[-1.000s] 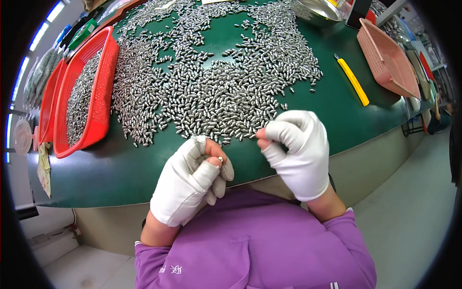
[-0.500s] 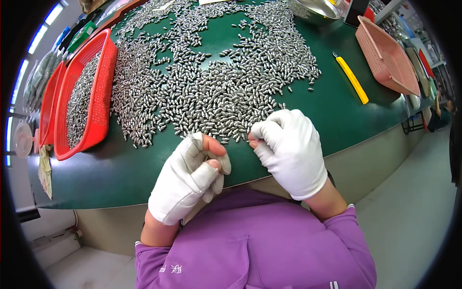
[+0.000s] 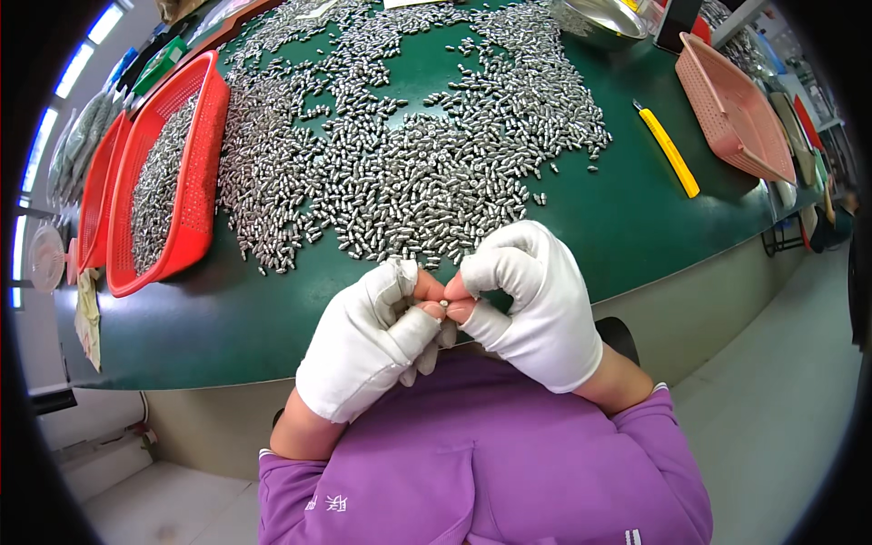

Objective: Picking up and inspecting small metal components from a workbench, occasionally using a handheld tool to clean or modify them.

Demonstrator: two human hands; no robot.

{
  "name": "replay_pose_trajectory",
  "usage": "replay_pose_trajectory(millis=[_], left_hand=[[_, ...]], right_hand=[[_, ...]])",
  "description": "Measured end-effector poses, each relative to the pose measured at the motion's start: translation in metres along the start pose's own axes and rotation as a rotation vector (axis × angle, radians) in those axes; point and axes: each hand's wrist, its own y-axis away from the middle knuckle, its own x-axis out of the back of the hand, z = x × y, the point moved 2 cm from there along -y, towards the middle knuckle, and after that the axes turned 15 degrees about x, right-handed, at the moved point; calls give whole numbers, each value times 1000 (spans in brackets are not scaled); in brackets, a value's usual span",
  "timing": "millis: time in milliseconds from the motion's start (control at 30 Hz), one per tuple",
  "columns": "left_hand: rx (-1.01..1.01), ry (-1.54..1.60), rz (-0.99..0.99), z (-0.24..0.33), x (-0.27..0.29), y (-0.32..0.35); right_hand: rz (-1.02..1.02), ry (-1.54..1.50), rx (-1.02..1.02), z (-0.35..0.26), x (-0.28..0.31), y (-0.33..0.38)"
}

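Note:
Both hands wear white gloves with bare thumb and forefinger tips, and they meet just above the table's near edge. Between the fingertips is a small silver metal part (image 3: 444, 304), mostly covered by the fingers. My left hand (image 3: 371, 341) pinches it from the left, thumb against forefinger. From the other side my right hand (image 3: 536, 313) also closes its thumb and forefinger on it. Just beyond the hands lies a wide, loose heap of small silver metal parts (image 3: 422, 182), short and stubby with grooved bodies.
A red plastic basket (image 3: 202, 173) full of similar parts stands at the left, another red basket beside it. On the green table (image 3: 581, 236) at the right lie a yellow utility knife (image 3: 670, 153) and a pink basket (image 3: 727, 113). A metal bowl (image 3: 604, 20) stands far right.
My right hand has come away from the heap, towards me and left, to meet my left hand. A small metal part now shows between their fingertips.

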Motion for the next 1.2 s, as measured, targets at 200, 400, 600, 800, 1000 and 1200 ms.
replay_pose_trajectory(millis=[200, 400, 600, 800, 1000, 1200], left_hand=[[-3, -37, -5, 0, 1, 1], [-67, 140, -17, -4, 6, -1], [-160, 288, -109, -11, 10, -7], [-196, 269, -72, -10, 6, -7], [-184, 270, -115, -13, 11, -7], [-173, 294, -120, -14, 11, -8]], right_hand=[[-36, 0, 83, 2, 1, 0], [45, 361, 151, 8, 16, -5], [-140, 507, 50, 7, 15, -5], [-198, 546, 89, 9, 12, -4], [-256, 546, 27, 9, 8, -7], [-64, 611, 162, 2, 24, -9]])
